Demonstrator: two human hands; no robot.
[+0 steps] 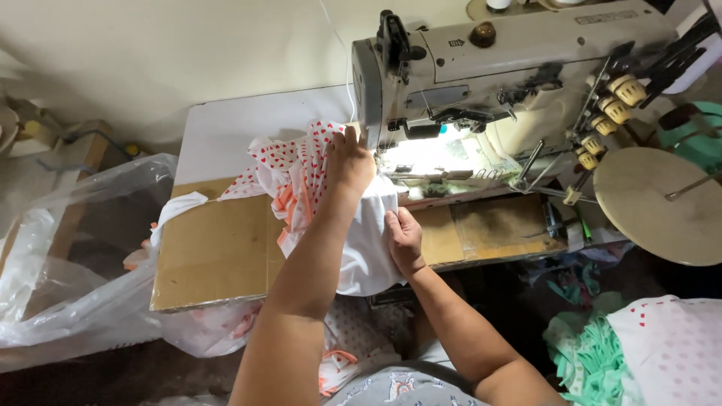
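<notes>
- The big sewing machine [519,68] stands at the back of the counter [218,256], its light on over the needle spot.
- The white cloth with red hearts [301,173] lies bunched on the counter, just left of the needle, and hangs over the front edge.
- The step looks like feeding the cloth under the needle; the next move seems to need a flat, straight edge.
- The left hand [350,162] presses the bunch, fingers together on it.
- The right hand [404,239] pinches the white part, fingers clamped on it.
- A clear plastic bag [68,256] sits at the left, and green cloth [594,361] lies low at the right.
</notes>
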